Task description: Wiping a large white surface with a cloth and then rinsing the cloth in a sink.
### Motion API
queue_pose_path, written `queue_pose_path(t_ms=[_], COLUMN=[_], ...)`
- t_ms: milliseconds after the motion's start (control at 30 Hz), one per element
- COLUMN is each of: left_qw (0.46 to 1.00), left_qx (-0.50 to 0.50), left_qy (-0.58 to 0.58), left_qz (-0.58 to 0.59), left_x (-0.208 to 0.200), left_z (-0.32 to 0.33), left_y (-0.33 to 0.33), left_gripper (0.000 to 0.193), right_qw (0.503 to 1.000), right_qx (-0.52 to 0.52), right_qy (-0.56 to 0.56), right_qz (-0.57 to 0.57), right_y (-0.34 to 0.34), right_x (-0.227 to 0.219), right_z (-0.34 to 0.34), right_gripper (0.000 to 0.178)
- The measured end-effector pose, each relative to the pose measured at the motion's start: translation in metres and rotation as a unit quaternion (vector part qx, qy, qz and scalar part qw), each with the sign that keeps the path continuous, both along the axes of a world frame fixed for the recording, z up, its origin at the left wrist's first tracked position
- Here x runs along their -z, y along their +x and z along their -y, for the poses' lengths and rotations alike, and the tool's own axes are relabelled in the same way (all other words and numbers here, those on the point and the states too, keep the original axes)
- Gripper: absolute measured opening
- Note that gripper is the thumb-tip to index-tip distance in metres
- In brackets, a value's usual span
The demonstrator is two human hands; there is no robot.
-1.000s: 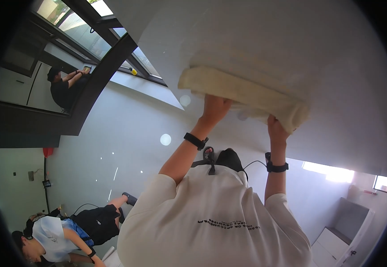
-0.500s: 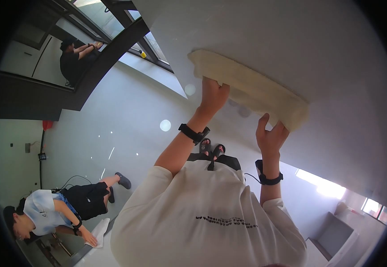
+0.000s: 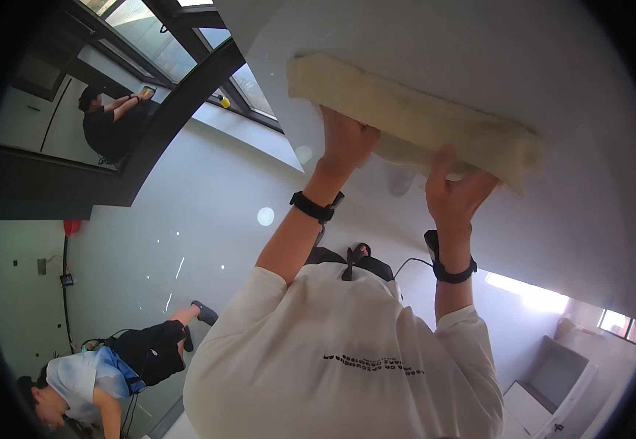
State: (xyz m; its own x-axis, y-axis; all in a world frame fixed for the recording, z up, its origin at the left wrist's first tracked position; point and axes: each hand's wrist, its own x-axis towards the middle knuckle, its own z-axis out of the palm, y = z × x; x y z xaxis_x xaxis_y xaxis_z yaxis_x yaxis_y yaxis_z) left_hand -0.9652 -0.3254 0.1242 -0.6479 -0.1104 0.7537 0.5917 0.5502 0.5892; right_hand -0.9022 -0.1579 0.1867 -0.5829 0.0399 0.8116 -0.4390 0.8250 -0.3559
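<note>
A long, folded cream cloth (image 3: 413, 117) lies stretched across a broad, smooth grey surface (image 3: 581, 95). My left hand (image 3: 347, 143) grips its near edge toward the left, fingers tucked under the cloth and mostly hidden. Toward the right end, my right hand (image 3: 455, 194) has hold of the same edge, its thumb raised against the cloth and its other fingers partly covered. Both arms are reaching forward, and each wrist wears a black strap.
A person (image 3: 106, 373) in a light top and black shorts bends over at the lower left. Another person (image 3: 106, 121) in black is by the windows, upper left. A dark counter edge (image 3: 175, 110) runs below them. A grey open box-shaped unit (image 3: 563, 373) stands lower right.
Both hands have moved farther forward with the cloth, which now spans wider to left and right. The person at the lower left appears lower, and their white cloth is out of view.
</note>
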Motion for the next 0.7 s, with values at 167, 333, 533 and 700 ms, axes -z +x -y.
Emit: queue_pose_path(t_ms=[167,333,533,700], left_qw=[0.997,0.990,0.994,0.998], left_qx=[-0.024,-0.087,0.024,0.021], left_qy=[0.070,0.104,-0.012,0.025], left_qz=[-0.003,-0.031,-0.110,-0.057], left_x=[0.052,0.072,-0.024,0.081], left_z=[0.027,0.065,0.134,0.133], left_y=[-0.011,-0.035,-0.089,-0.083], left_gripper=[0.026,0.023,0.019,0.027], right_qw=[0.993,0.979,0.991,0.980], right_qx=[0.086,-0.028,-0.008,-0.049], right_qy=[0.067,0.189,0.127,0.190], right_qz=[0.048,0.072,-0.030,0.020], right_y=[-0.023,-0.041,-0.063,-0.070], right_x=[0.050,0.100,0.038,0.091], right_z=[0.017,0.050,0.111,0.100], right_gripper=[0.039,0.037,0.032,0.027])
